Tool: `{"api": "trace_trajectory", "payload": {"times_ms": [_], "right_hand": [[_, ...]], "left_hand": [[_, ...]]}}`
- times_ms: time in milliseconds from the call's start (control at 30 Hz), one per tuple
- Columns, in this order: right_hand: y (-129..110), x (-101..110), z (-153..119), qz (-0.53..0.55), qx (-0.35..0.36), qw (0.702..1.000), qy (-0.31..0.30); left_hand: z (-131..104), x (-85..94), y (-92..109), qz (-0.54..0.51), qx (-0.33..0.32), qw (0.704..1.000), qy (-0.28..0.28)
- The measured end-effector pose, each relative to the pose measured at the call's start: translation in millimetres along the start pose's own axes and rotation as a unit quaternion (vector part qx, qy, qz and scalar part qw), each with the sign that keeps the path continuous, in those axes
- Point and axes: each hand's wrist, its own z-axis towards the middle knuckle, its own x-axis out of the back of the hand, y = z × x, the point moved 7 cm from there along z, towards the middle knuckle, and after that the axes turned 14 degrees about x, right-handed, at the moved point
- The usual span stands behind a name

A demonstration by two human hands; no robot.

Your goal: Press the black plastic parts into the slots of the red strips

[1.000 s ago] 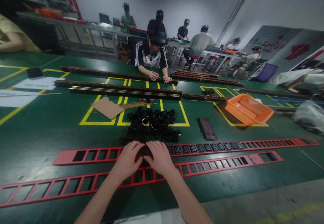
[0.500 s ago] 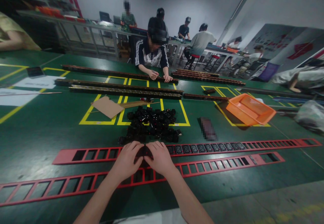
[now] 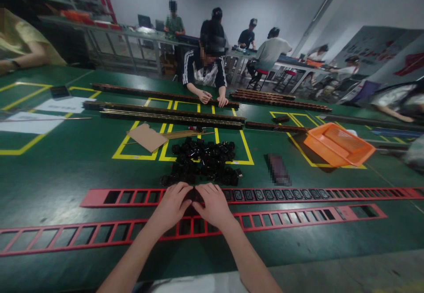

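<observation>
My left hand (image 3: 172,204) and my right hand (image 3: 213,204) meet over the far red slotted strip (image 3: 92,198). Their fingers are bent round a black socket (image 3: 193,194), mostly hidden between them. To the right of my hands, a row of black sockets (image 3: 278,194) sits in the strip's openings. Just beyond my fingertips lies a loose heap of black sockets (image 3: 207,155). A second red slotted strip (image 3: 357,212) runs nearer to me, under my wrists, and the openings in view show the green table through them.
An orange tray (image 3: 338,147) stands tilted at the right, with a blurred dark phone-like object (image 3: 278,169) left of it. Cardboard (image 3: 147,137) and long dark rails (image 3: 172,117) lie across the green table (image 3: 59,169). A co-worker (image 3: 205,74) handles a rail opposite.
The whole view has shifted slightly, so things stand a little further right. Both hands stay together at the same place on the far strip, fingers closed round the black socket.
</observation>
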Motion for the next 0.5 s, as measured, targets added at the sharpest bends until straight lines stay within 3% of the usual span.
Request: {"api": "trace_trajectory", "payload": {"times_ms": [500], "right_hand": [[0.1, 0.1, -0.9, 0.011, 0.005, 1.0, 0.0]], "left_hand": [[2.2, -2.9, -5.9, -0.004, -0.007, 1.0, 0.002]]}}
